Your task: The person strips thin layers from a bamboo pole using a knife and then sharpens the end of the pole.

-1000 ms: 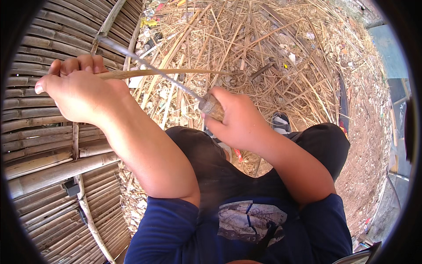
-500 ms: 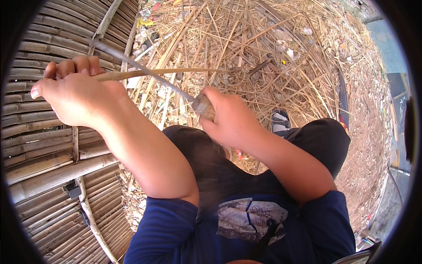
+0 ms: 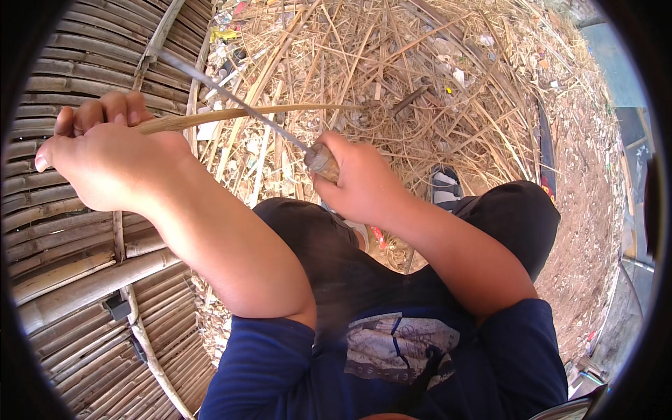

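Observation:
My left hand (image 3: 115, 154), raised at the left, is closed around the thick end of a long tan strip (image 3: 231, 114) that looks like split bamboo. The strip tapers to the right over the litter. My right hand (image 3: 360, 175) grips the wooden handle of a long-bladed knife (image 3: 245, 106), in front of my knees. Its thin grey blade points up and left and crosses the strip a little to the right of my left hand. Whether the edge touches the strip I cannot tell. The far end of the blade lies against the bamboo wall in view.
A bamboo-slat wall (image 3: 63, 231) runs along my left. Dry split strips and shavings (image 3: 364, 63) litter the ground ahead. My foot in a grey-black sandal (image 3: 445, 185) rests beside my bent knee (image 3: 514, 217). Bare brown earth (image 3: 581, 238) lies to the right, with bluish panels (image 3: 616, 70) beyond.
My left hand has shifted slightly left, drawing the strip with it. The knife blade has moved slightly up and to the right. Both grips stay closed.

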`<state>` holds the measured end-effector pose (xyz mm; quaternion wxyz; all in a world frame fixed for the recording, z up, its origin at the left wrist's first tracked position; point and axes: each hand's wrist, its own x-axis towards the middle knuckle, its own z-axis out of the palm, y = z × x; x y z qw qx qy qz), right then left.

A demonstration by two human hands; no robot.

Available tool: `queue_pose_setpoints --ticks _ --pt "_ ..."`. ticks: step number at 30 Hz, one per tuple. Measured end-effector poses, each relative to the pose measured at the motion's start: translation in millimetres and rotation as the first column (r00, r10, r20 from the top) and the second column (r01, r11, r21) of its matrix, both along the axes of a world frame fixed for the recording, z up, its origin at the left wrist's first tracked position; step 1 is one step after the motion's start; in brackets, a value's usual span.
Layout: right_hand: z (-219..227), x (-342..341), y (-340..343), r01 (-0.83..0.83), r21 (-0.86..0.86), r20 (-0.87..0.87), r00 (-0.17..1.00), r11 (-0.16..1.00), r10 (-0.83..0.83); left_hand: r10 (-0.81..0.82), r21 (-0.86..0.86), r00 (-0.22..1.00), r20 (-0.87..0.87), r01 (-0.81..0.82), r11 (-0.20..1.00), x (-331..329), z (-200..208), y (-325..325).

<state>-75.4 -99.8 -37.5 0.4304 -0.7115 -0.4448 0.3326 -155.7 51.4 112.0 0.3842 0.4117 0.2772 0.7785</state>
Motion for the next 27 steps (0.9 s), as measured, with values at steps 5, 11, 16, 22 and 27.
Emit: queue_pose_setpoints --ticks 5,11,16,22,27 --pt "-76.1 18.4 0.6 0.114 -0.096 0.067 0.992 0.989 -0.108 -0.015 -0.022 1.000 0.015 0.016 1.000 -1.6 3.1 5.5" --pt "-10.9 1.5 -4.9 0.081 -0.005 -0.004 0.997 0.997 -0.081 -0.037 0.036 0.999 -0.016 0.037 0.999 0.0 0.9 -2.1" --pt "-55.8 -2.4 -6.5 0.106 0.113 0.039 0.993 0.988 -0.111 -0.028 0.019 1.000 -0.012 0.028 0.999 1.9 0.2 -2.0" --pt "-70.4 0.9 8.1 0.076 -0.050 0.073 0.995 0.996 -0.072 0.034 -0.088 0.998 0.055 -0.029 0.996 -20.5 -4.4 28.3" --pt "-16.6 -8.0 2.0 0.027 -0.038 0.050 0.998 0.999 -0.025 0.027 -0.085 0.997 0.068 -0.021 0.996 -22.6 -4.7 29.4"
